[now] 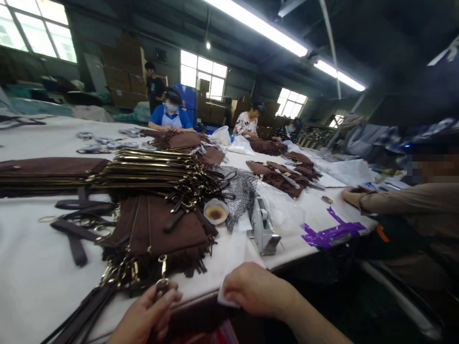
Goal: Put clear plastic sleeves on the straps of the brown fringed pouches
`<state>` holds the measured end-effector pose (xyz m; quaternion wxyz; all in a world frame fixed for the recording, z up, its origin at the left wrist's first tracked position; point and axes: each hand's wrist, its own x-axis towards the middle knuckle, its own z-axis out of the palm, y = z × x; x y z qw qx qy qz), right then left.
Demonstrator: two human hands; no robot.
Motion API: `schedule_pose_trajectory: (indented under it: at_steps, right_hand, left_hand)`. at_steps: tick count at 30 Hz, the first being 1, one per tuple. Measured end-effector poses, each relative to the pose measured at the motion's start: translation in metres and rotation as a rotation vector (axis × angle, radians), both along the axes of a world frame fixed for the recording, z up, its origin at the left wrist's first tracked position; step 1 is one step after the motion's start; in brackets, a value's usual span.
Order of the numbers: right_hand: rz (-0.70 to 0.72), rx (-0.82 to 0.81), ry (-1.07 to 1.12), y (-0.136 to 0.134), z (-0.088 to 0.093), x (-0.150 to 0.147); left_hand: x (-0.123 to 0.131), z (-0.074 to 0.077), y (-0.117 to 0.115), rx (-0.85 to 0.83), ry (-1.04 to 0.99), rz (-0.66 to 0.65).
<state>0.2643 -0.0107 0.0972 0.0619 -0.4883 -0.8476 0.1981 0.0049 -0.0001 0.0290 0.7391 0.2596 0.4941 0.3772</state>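
A: What's nearest?

B: The left hand, its fingers curled tight around a dark brown, leather-like strap end, with a gold-coloured metal clasp standing up from it. To its right, the right hand is nearly a fist, gripping a white, soft-looking sheet; paper or cloth, I can't tell.

A: How far along does the work look?

B: Partway, I'd judge. At the left, a flat, squared-up stack of brown, suede-like pieces seems finished with. Near left, loose dark brown straps and a bundle of long dark straps may be left to handle. Right of those, the tall stack of brown pouches with gold-coloured zips looks assembled. How many remain, I can't say.

A: And behind the left hand?

B: A brown, fringed, matt pouch, flat on the white-covered bench. Whether the clasp joins it isn't clear.

A: Textures further right?

B: A round white dish with amber residue, crinkled grey mesh-like wrapping, a boxy grey metal-looking dispenser, then glossy purple plastic film at the bench's edge.
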Motion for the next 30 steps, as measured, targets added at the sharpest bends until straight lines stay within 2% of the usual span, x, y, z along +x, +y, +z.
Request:
schedule_pose_trajectory:
  at_steps: [2,4,7,10,13,15,18,20,22,25,28,30]
  right_hand:
    - [0.228,-0.222,0.195,-0.002,0.008,-0.025]
    - [0.271,-0.305,0.293,0.006,0.011,-0.047]
    - [0.108,-0.246,0.366,0.028,0.006,-0.071]
    - [-0.133,-0.222,0.541,0.042,-0.009,-0.085]
    - [-0.437,-0.288,0.842,0.035,-0.031,-0.092]
    - [-0.539,-0.412,0.952,0.02,-0.046,-0.094]
    - [-0.501,-0.556,0.947,-0.002,-0.06,-0.098]
    - [-0.503,-0.509,0.927,-0.007,-0.062,-0.1]
    - [-0.549,-0.375,0.882,-0.003,-0.059,-0.1]
    - [-0.566,-0.229,0.778,0.004,-0.054,-0.095]
    - [-0.558,-0.213,0.702,0.003,-0.056,-0.088]
    - [-0.544,-0.216,0.66,-0.003,-0.058,-0.087]
  left_hand:
    - [0.001,0.008,-0.001,0.04,-0.05,-0.017]
    - [0.0,0.01,-0.003,0.04,-0.14,-0.077]
    - [-0.004,0.006,-0.008,0.055,-0.212,-0.167]
    - [-0.009,0.0,-0.012,0.096,-0.091,-0.157]
    - [-0.014,-0.005,-0.015,0.114,-0.002,-0.081]
    - [-0.015,-0.009,-0.016,0.122,-0.002,-0.048]
    - [-0.01,-0.013,-0.017,0.148,0.043,-0.066]
    - [-0.006,-0.014,-0.018,0.156,0.104,-0.12]
    - [-0.004,-0.011,-0.02,0.16,0.186,-0.198]
    - [-0.016,0.001,-0.024,0.236,0.284,-0.327]
    - [-0.042,0.02,-0.026,0.354,0.303,-0.477]
    - [-0.058,0.032,-0.025,0.365,0.283,-0.591]
